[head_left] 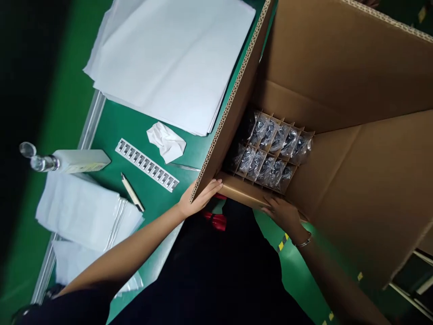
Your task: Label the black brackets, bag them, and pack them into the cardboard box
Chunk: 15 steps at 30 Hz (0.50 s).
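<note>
A tall open cardboard box (321, 180) stands with its flaps raised. Deep inside, a cardboard divider grid (284, 160) separates several dark items in clear plastic bags (279, 137); their exact kind is hard to make out. My left hand (203, 197) rests at the lower corner of the left flap, its fingers stretched out along the near side of the box. My right hand (283, 214) lies against the near side further right, fingers extended and apart over the cardboard. Both hands touch the box only.
Left of the box, a green table (111, 124) bears white sheets (169, 58), a crumpled white cloth (166, 142), a label strip (147, 164), a pen (131, 192), a white bottle (81, 161) and plastic bags (81, 212). Yellow-black tape (283, 242) marks the floor.
</note>
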{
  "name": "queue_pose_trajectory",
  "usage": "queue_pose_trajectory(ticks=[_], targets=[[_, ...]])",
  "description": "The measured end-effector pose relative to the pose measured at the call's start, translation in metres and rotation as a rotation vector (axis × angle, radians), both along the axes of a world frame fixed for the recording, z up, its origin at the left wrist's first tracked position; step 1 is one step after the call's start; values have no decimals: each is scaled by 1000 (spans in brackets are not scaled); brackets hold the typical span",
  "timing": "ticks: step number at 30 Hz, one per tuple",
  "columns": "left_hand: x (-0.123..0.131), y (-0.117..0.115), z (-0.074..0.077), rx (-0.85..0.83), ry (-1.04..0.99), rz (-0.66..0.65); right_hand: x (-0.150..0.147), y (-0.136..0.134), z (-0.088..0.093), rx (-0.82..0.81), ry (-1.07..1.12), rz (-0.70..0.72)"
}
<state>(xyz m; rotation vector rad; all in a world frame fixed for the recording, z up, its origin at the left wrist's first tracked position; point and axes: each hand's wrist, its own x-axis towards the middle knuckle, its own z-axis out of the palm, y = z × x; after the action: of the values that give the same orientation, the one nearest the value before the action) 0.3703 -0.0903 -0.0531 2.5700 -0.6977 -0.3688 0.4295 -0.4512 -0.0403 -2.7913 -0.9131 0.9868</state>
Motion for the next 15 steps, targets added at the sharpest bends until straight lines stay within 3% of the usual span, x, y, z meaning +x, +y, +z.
queue_pose_trajectory(ticks=[7, 15], targets=[[1, -1, -1, -33, 11, -1, -2, 2, 2, 58, 69, -43], [-15, 0, -19, -64, 97, 62, -3, 0, 0, 73, 39, -29]])
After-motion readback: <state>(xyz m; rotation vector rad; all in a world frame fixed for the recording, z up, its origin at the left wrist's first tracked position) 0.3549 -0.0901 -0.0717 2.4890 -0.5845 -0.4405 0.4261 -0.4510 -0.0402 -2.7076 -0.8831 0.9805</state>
